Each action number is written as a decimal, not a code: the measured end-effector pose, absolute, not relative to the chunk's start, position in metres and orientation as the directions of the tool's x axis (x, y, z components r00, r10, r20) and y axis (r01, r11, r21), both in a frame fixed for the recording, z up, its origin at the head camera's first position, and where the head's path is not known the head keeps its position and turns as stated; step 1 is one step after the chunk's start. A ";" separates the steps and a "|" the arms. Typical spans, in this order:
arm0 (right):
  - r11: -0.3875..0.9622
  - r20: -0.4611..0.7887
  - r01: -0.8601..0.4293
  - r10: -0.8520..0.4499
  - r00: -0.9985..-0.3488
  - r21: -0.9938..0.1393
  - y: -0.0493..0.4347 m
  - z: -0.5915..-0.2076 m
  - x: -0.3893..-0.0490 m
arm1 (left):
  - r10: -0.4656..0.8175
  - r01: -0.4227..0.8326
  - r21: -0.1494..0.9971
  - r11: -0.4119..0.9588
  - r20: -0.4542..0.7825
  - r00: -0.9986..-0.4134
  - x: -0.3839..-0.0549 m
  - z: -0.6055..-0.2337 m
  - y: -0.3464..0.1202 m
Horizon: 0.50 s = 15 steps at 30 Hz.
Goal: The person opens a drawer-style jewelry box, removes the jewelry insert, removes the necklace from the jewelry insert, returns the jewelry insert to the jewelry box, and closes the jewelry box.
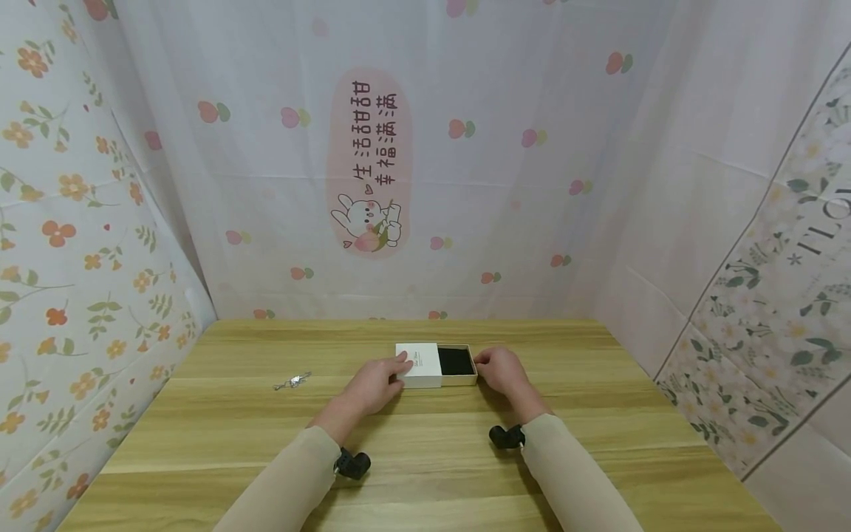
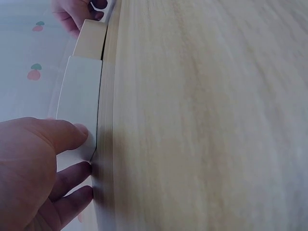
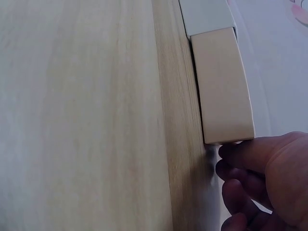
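Observation:
A white drawer-style gift box lies on the table, its outer sleeve [image 1: 420, 365] at the left, with small dark print on top. From its right end the cream inner tray [image 3: 224, 86] sticks out, showing a black lining [image 1: 455, 362]. My left hand [image 1: 374, 383] holds the sleeve's left end, thumb [image 2: 72, 135] along the near side. At the tray's outer end, my right hand [image 1: 503, 369] pinches the edge, its other fingers curled below in the right wrist view. Left of the box lies a small silver chain [image 1: 292, 381], several hand-widths from my left hand.
The wood-grain table [image 1: 425, 458] ends at a patterned curtain [image 1: 412, 281] behind the box. Printed cloth [image 1: 86, 295] hangs along the left side, and a floral panel [image 1: 764, 355] stands on the right. A black camera [image 1: 352, 464] is strapped at my left wrist, another [image 1: 507, 437] at my right.

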State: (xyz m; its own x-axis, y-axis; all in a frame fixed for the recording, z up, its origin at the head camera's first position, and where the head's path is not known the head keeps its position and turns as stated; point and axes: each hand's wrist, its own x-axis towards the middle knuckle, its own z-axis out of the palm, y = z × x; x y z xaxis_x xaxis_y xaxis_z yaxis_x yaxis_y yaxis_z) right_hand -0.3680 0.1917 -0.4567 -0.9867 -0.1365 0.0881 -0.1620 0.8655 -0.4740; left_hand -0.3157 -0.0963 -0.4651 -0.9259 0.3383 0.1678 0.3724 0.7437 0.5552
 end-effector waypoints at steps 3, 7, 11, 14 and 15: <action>0.868 0.091 -0.166 -0.139 -0.986 -0.469 0.191 -0.456 -0.368 | 0.335 0.371 0.557 0.743 0.169 -0.927 -0.315 -0.465 -0.096; 0.866 0.095 -0.167 -0.139 -0.986 -0.472 0.191 -0.457 -0.369 | 0.332 0.364 0.564 0.741 0.164 -0.929 -0.314 -0.464 -0.096; 0.865 0.094 -0.165 -0.136 -0.986 -0.474 0.190 -0.457 -0.369 | 0.338 0.370 0.558 0.742 0.166 -0.927 -0.315 -0.463 -0.095; 0.862 0.089 -0.160 -0.133 -0.987 -0.481 0.189 -0.458 -0.370 | 0.346 0.383 0.544 0.746 0.173 -0.922 -0.315 -0.463 -0.096; 0.861 0.089 -0.158 -0.131 -0.987 -0.483 0.189 -0.459 -0.371 | 0.350 0.389 0.538 0.748 0.178 -0.920 -0.315 -0.463 -0.096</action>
State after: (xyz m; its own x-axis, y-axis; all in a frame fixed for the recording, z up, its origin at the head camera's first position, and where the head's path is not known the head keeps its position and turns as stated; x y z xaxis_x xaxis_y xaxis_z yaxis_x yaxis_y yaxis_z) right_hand -0.3709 0.1890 -0.4589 -0.9873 -0.1314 0.0891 -0.1582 0.8614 -0.4826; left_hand -0.3155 -0.0958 -0.4633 -0.9197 0.3498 0.1783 0.3889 0.7482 0.5376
